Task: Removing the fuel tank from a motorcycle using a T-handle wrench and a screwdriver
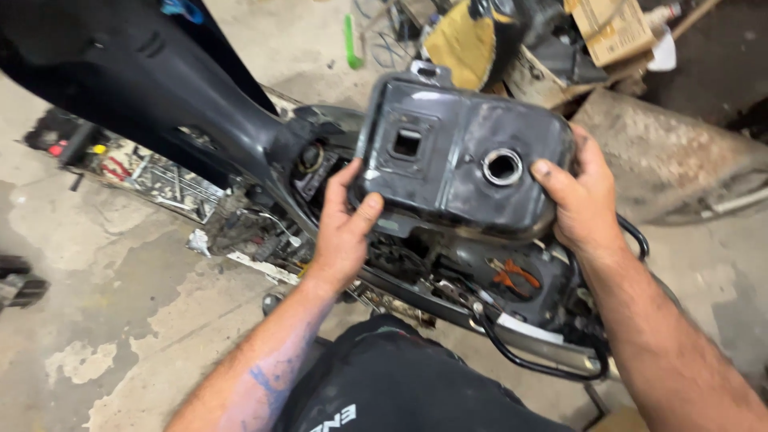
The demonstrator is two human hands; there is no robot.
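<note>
I hold a dark metal fuel tank (456, 152) with both hands, tilted up over a stripped scooter frame (496, 320). The tank has a round chrome-rimmed filler hole (502, 166) and a square opening (406, 142) on its top face. My left hand (344, 224) grips the tank's lower left edge, thumb on top. My right hand (580, 196) clasps its right side, thumb near the filler hole. Below the tank lies the open frame bay with orange-handled pliers (514, 276) inside.
The scooter's black body panel (136, 72) rises at the upper left. A tool tray (152, 176) lies on the stained concrete floor (120, 320). A green tool (350, 40), a yellow cloth (464, 36), cardboard boxes (612, 28) and a grey slab (664, 152) crowd the back.
</note>
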